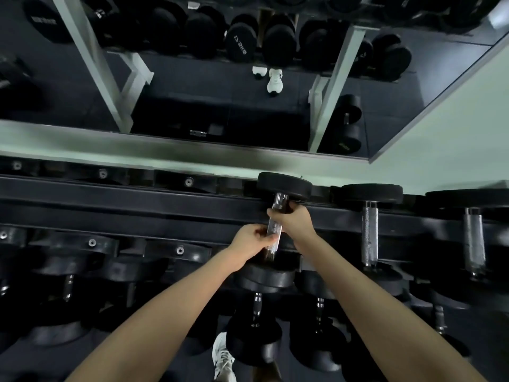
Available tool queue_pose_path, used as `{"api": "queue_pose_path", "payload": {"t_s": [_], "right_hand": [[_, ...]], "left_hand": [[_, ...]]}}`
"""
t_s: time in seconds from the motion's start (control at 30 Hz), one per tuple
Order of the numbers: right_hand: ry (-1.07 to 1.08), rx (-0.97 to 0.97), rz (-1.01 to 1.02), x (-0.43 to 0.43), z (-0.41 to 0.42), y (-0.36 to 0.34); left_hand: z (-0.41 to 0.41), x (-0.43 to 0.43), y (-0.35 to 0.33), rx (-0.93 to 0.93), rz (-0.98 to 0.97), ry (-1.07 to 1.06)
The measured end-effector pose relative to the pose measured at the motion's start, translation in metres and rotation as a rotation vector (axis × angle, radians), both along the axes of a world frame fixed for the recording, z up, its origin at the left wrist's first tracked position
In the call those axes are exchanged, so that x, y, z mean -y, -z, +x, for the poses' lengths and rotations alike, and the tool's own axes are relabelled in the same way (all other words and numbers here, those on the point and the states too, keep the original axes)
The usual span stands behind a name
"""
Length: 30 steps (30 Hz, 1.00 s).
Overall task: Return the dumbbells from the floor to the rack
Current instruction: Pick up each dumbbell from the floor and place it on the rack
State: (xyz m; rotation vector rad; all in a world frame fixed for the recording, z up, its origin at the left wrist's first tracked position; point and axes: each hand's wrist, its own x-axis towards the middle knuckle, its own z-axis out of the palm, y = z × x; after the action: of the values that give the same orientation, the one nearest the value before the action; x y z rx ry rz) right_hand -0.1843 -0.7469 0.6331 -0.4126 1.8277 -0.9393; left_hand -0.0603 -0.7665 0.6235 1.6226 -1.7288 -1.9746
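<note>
A black dumbbell with a knurled steel handle lies across the top tier of the black rack, its far head at the back rail and its near head at the front rail. My left hand grips the lower part of the handle. My right hand grips the handle just above it, close to the far head. Both hands hold the same dumbbell.
Two more dumbbells sit to the right on the top tier. Empty black saddles run along the left. Lower tiers hold several dumbbells. A mirror behind the rack reflects weights and shoes. My white shoe stands below.
</note>
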Motion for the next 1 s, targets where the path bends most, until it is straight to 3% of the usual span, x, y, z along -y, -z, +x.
{"api": "queue_pose_path", "payload": {"t_s": [0.27,0.43,0.63,1.0], "right_hand": [[-0.135,-0.485,0.069,-0.027,0.016,-0.025],[-0.123,-0.543,0.046,-0.075,0.058,-0.044],[-0.113,-0.627,-0.112,-0.157,0.127,-0.05],[-0.318,-0.295,0.029,-0.35,0.302,0.013]], "left_hand": [[0.036,-0.018,-0.004,-0.003,-0.075,-0.174],[0.076,-0.05,-0.013,-0.008,-0.195,-0.311],[0.155,-0.124,-0.021,-0.04,-0.19,-0.36],[0.352,-0.324,0.024,0.103,-0.016,-0.516]]}}
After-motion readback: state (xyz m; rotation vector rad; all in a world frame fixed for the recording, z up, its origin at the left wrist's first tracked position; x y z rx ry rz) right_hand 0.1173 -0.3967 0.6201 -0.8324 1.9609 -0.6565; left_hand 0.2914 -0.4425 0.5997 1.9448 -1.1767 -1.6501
